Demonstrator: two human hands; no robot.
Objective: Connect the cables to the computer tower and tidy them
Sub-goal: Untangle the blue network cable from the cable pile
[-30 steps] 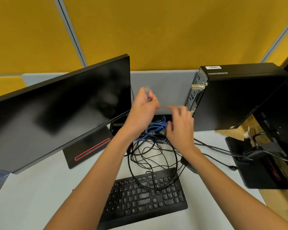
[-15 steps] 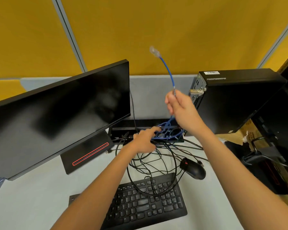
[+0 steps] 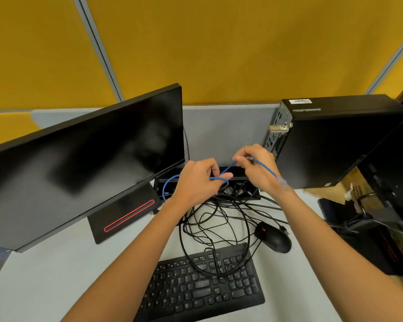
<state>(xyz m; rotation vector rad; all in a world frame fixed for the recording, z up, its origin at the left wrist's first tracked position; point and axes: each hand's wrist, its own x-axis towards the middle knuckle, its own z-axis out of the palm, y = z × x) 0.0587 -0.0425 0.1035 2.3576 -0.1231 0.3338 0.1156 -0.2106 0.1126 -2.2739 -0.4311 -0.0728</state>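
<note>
A black computer tower stands at the right back of the desk, its metal rear panel turned toward the middle. Both hands hold a thin blue network cable above the desk. My left hand grips a loop of it. My right hand pinches it near its free end, and the clear plug hangs blurred by my right wrist. The cable's other part curves down to the left. A tangle of black cables lies below the hands.
A black monitor fills the left side on its stand. A black keyboard lies at the front with a cable loop on it, a mouse to its right. A black cable tray sits behind the hands. Cardboard and another stand crowd the right.
My right hand came down from its raised position with the blue cable; the plug end now hangs low. My left hand rose from the cable pile and took hold of a blue loop.
</note>
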